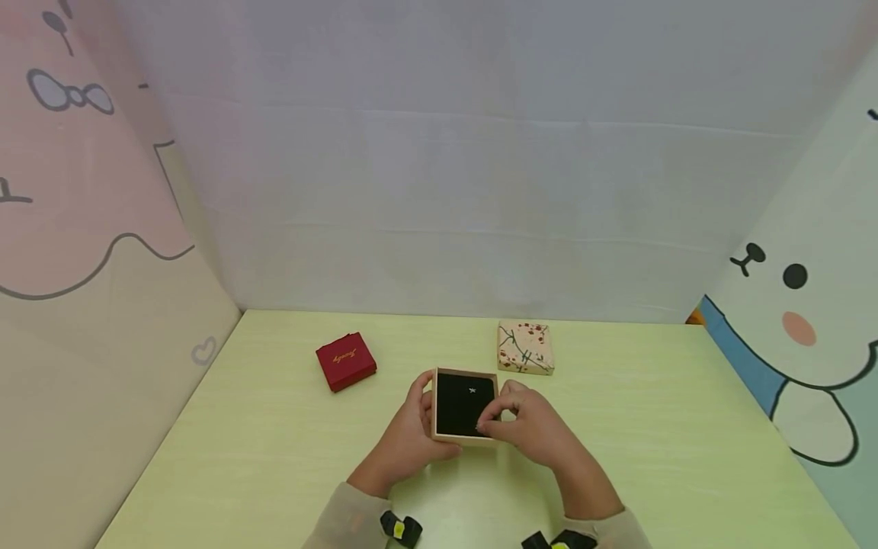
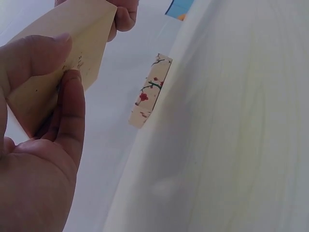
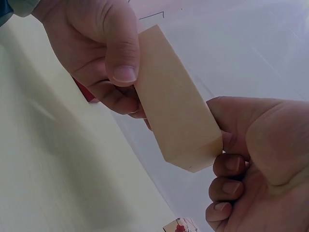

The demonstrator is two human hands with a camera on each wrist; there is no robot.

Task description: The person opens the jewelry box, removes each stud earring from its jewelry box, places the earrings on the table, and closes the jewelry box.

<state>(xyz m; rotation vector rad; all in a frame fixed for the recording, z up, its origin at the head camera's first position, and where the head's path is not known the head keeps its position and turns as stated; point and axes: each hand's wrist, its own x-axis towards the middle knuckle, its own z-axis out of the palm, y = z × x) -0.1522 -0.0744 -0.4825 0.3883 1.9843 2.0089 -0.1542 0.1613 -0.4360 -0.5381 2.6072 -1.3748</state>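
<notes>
My left hand (image 1: 406, 435) grips a small cream cardboard jewelry box (image 1: 466, 440), fingers on its left side and thumb along the near edge. Lidless, the box shows a black padded insert (image 1: 456, 408) with a tiny silvery star-like stud (image 1: 472, 390) near its upper right. At the insert's lower right corner, the thumb and forefinger of my right hand (image 1: 531, 423) pinch together on a tiny silvery piece, mostly hidden by the fingertips. In the right wrist view, the right hand's other fingers (image 3: 227, 188) curl beside the box's end. Both wrist views show only the box's outside.
On the pale yellow-green table (image 1: 261, 450), a red jewelry box (image 1: 346, 362) with gold lettering lies at the back left. A cream box lid with a blossom print (image 1: 524, 347) is at the back right. White and cartoon-printed cloth walls surround the table.
</notes>
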